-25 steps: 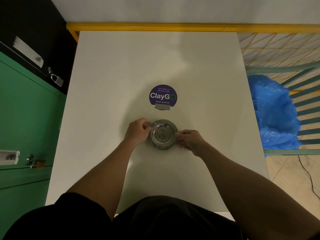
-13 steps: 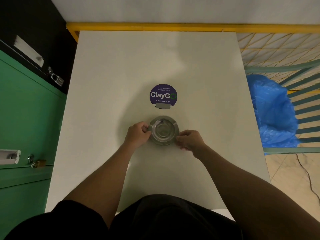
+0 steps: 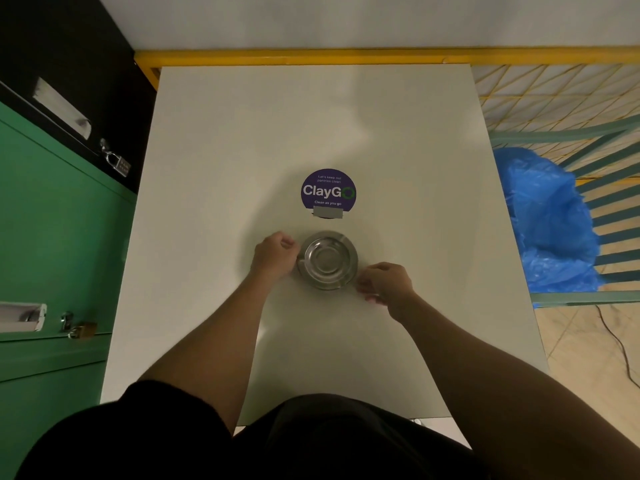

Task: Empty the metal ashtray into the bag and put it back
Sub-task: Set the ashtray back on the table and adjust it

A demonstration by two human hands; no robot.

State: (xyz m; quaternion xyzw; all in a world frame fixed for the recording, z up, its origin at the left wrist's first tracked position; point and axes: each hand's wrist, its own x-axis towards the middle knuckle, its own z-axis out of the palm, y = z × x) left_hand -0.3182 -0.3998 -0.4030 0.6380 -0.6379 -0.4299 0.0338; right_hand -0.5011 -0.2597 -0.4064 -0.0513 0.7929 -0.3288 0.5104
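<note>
The round metal ashtray [image 3: 327, 260] sits upright on the white table [image 3: 398, 150], just below a purple ClayGo sticker [image 3: 328, 190]. Its bowl looks empty. My left hand [image 3: 275, 254] has its curled fingers pinched on the ashtray's left rim. My right hand [image 3: 386, 282] is at the lower right of the rim with its fingers curled and slightly blurred; I cannot tell whether they touch the metal. The blue plastic bag [image 3: 547, 223] hangs in a rack off the table's right edge.
A green cabinet [image 3: 59, 237] with padlocks stands along the table's left side. A yellow rail [image 3: 311, 57] runs behind the table's far edge. Right of the table are a green slatted rack [image 3: 616, 237] and a cable on the tiled floor [image 3: 620, 344].
The ashtray has slid a little away from me, toward the sticker, and rests there. My right hand has drawn back slightly to the right. My left hand stays at the rim.
</note>
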